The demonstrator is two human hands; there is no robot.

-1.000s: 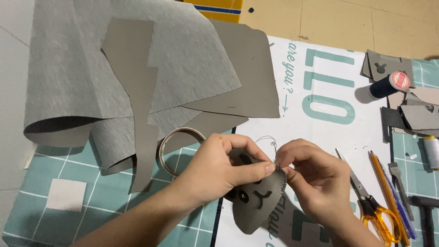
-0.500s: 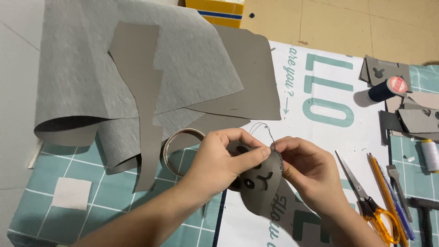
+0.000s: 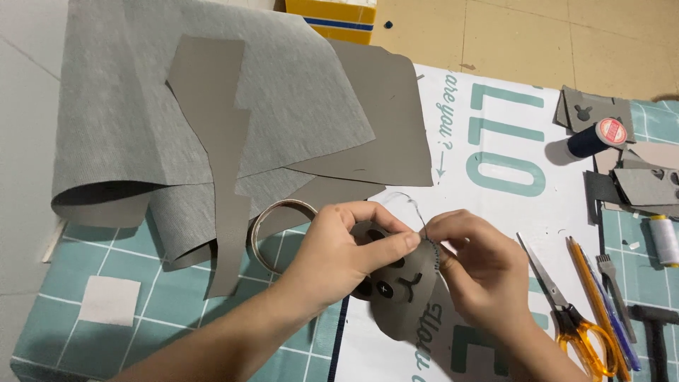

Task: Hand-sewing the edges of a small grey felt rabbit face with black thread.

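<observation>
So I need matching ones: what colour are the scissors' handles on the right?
Orange handles on the steel-bladed scissors, clearest in the head view.

Soft, even indoor light fills the scene, bright enough that colours read cleanly and nothing is blown out. It seems to fall from above: shadows are short and diffuse. The darkest one sits inside the rolled fold of the large grey fabric sheet [image 3: 212, 106] at the left, and a faint one lies under the left hand [image 3: 346, 247] and right hand [image 3: 477, 272] on the white printed paper sheet [image 3: 495, 155]. The dark blue thread spool with a red end [image 3: 590, 138] at the far right throws a small soft shadow leftward. Focus is sharp across the desk; the fingers [image 3: 385, 244] show slight motion softness. The orange-handled scissors [image 3: 569, 311] carry only a mild sheen, no hard glare. Edges show little distortion.
</observation>
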